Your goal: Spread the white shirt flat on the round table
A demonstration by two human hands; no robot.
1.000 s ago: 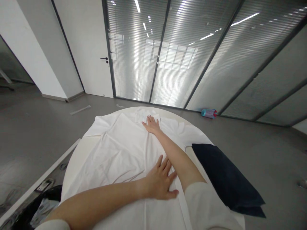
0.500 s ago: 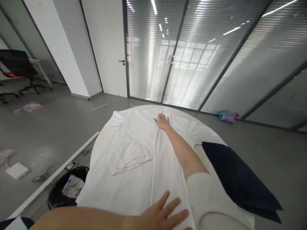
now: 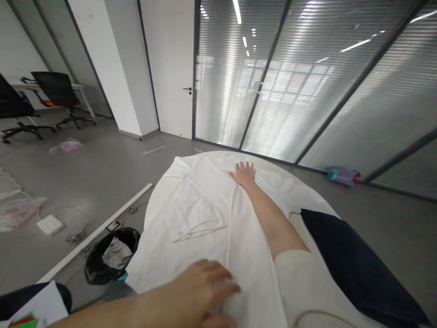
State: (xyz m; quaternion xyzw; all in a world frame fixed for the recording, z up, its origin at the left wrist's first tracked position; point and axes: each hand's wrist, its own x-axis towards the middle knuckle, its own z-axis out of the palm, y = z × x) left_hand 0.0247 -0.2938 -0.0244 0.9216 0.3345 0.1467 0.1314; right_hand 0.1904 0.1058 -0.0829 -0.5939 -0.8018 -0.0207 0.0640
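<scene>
No legible text, label, brand or number — none on anything in view

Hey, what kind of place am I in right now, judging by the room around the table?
Probably an office: glass partition walls with blinds, black office chairs by a desk, and a grey floor. Both hands, left hand and right hand, rest flat on a white shirt.

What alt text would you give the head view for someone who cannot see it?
A white cotton shirt lies spread over a round white table, the right hand flat near its collar and the left hand pressing its near hem. A folded dark navy garment lies on the table's right side; a black-lined waste bin stands on the grey floor at left.
</scene>
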